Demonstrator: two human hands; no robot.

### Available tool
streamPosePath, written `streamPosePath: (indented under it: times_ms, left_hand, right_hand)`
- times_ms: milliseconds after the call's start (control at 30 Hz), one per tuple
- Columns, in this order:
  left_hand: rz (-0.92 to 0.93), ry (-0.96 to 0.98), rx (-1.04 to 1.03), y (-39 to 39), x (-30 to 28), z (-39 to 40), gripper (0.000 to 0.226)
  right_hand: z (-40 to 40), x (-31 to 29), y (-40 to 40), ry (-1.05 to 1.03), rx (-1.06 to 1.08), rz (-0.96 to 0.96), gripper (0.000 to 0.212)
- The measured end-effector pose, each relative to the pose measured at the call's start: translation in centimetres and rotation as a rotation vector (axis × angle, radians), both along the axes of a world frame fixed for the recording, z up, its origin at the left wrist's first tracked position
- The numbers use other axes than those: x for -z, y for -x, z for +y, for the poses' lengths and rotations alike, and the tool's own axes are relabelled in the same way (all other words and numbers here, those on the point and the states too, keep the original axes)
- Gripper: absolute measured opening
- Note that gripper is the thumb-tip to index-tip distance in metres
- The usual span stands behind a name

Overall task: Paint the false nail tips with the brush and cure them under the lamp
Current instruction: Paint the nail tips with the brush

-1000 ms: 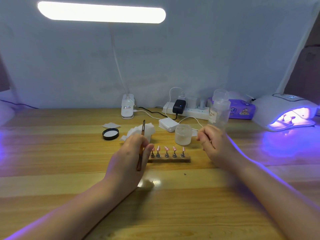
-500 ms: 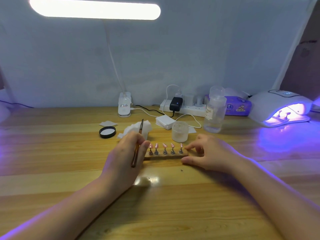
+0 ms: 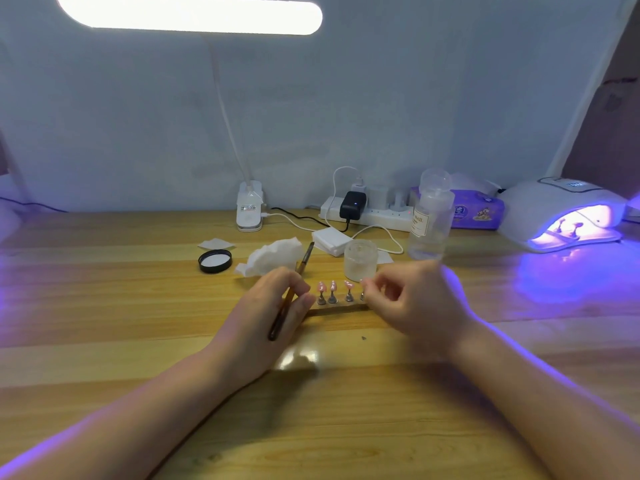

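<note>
Head view, hands: our left hand (image 3: 268, 311) grips the brush (image 3: 291, 292), fingers curled round the handle, bristle end pointing away from us. Our right hand (image 3: 412, 303) has its fingers curled at the right end of the nail row, fingertips pinching at one tip there (we cannot tell whether it is really gripped).
Head view, nail tips: the pink nail tips (image 3: 333, 287) stand on small metal stands on a wooden holder strip (image 3: 337, 309), on the desk (image 3: 138, 341) between our two hands.
Head view, containers: a frosted jar (image 3: 360, 259) stands open just behind the row, its contents pale and unclear. Its black lid (image 3: 215, 260) lies well to the left, inside up. A clear bottle (image 3: 430, 220) with a label stands right of the jar, holding clear liquid.
Head view, curing lamp: the white lamp (image 3: 562, 213) at far right glows violet, with a few small stands inside its opening.
Head view, other: crumpled wipes (image 3: 275, 256) lie behind our left hand.
</note>
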State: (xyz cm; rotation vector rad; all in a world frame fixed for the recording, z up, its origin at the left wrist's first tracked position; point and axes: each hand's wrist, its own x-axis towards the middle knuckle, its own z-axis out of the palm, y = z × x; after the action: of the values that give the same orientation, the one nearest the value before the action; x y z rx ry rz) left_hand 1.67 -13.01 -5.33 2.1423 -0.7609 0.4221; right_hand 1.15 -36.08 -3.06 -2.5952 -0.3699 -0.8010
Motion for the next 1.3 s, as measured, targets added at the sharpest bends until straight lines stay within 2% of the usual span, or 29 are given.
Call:
streamPosePath:
  times_ms: [67, 133, 567, 767, 900, 1100, 1300]
  left_hand:
    - [0.019, 0.039, 0.005, 0.1, 0.0, -0.1, 0.020]
    - [0.030, 0.064, 0.009, 0.1, 0.1, -0.2, 0.021]
    - [0.049, 0.009, 0.041, -0.1, 0.3, -0.5, 0.019]
    - [0.006, -0.033, 0.044, -0.1, 0.4, -0.6, 0.016]
    - [-0.006, -0.041, 0.044, -0.2, 0.6, -0.5, 0.016]
    - [0.004, -0.017, 0.035, -0.6, 0.9, -0.4, 0.013]
    - [-0.013, -0.012, 0.063, -0.5, 1.0, -0.4, 0.010]
  right_hand:
    - [1.8, 0.7, 0.5, 0.121, -0.036, 0.057, 0.031]
    - [2.7, 1.2, 0.6, 0.164, -0.062, 0.084, 0.027]
    - [3.9, 1.8, -0.3, 0.188, 0.117, 0.203, 0.042]
    - [4.1, 1.2, -0.6, 0.100, 0.107, 0.276, 0.038]
    - [4.1, 1.3, -0.7, 0.096, 0.110, 0.270, 0.034]
    - [4.4, 1.5, -0.2, 0.322, 0.149, 0.169, 0.041]
    - [4.6, 1.6, 0.0, 0.266, 0.093, 0.189, 0.040]
